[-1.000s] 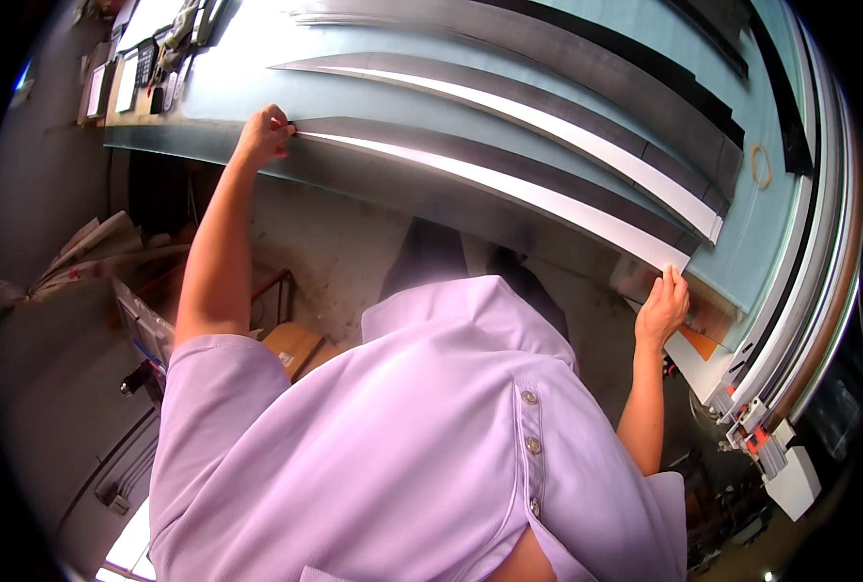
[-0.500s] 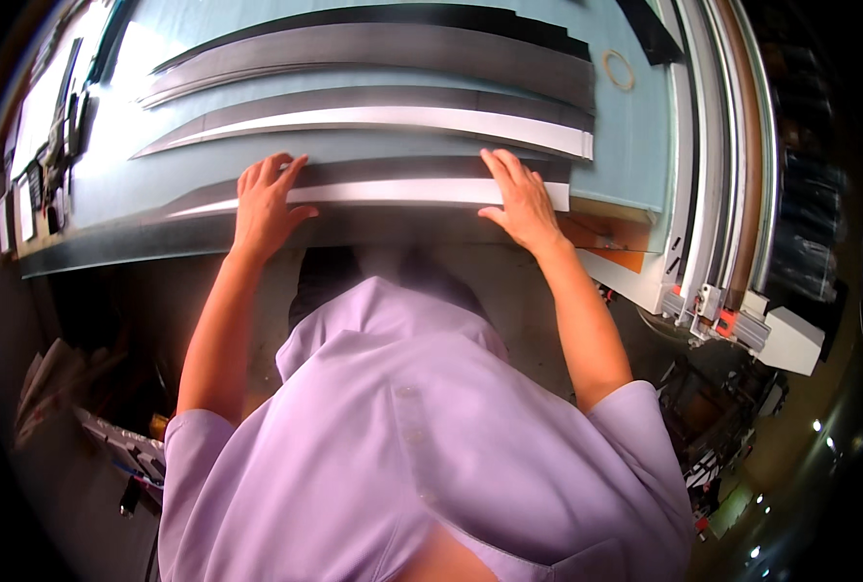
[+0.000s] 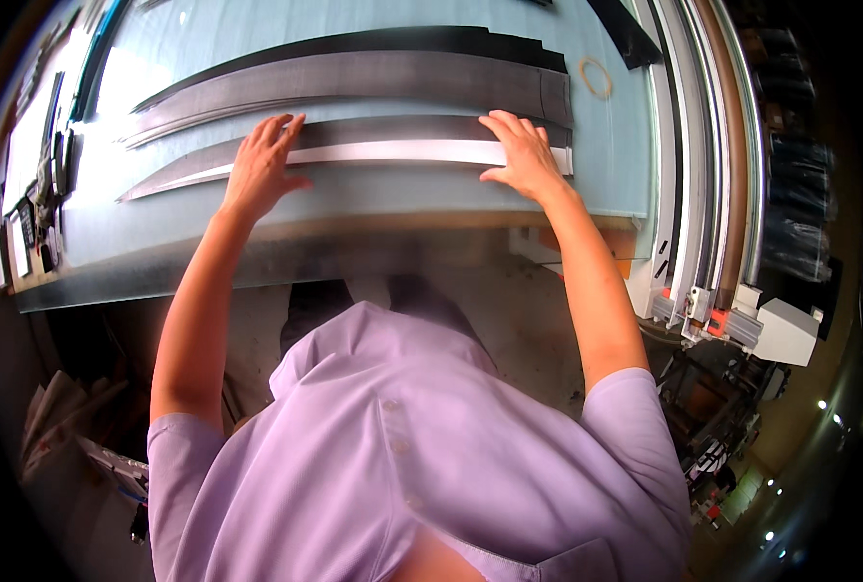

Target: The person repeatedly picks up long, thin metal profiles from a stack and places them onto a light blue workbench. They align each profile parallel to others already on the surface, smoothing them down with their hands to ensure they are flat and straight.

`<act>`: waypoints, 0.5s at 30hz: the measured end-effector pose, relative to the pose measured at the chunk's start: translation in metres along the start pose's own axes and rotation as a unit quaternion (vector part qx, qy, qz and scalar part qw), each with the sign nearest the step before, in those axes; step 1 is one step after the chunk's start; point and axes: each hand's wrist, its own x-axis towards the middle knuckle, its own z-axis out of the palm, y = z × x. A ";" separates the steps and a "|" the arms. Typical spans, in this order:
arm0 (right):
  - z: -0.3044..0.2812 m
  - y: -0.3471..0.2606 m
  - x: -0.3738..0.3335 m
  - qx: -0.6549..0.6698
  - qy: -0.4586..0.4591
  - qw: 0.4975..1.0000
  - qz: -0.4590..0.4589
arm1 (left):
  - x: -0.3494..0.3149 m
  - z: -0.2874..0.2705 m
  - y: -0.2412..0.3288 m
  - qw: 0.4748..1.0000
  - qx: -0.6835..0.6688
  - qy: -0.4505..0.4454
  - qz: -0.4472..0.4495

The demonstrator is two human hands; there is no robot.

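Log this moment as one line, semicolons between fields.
left hand: open, over dark-and-white strip; right hand: open, near strip's right end; contact: unclear; beyond: dark curved pieces; surface: pale blue table

The site is a workshop. Indicators: a broad pale worktable (image 3: 608, 155) bearing long, tapered dark strips (image 3: 393, 128); a multi-rail assembly (image 3: 688, 126) along the table's right side (a white housing (image 3: 786, 332) sits at its near end); and small dark implements (image 3: 47, 256) grouped at the left.
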 end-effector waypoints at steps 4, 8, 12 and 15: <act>0.005 0.005 0.008 -0.012 -0.027 1.000 0.005 | 0.004 0.008 -0.010 0.997 0.004 -0.068 -0.044; 0.005 0.003 0.007 -0.018 -0.030 0.999 0.006 | 0.010 0.006 -0.008 0.992 -0.002 -0.098 -0.076; -0.013 0.002 0.014 0.047 0.072 0.995 -0.042 | 0.017 -0.003 -0.003 0.999 -0.003 -0.017 -0.034; -0.016 0.032 0.044 -0.006 0.142 0.990 0.001 | 0.040 0.004 -0.022 0.998 0.039 0.035 -0.027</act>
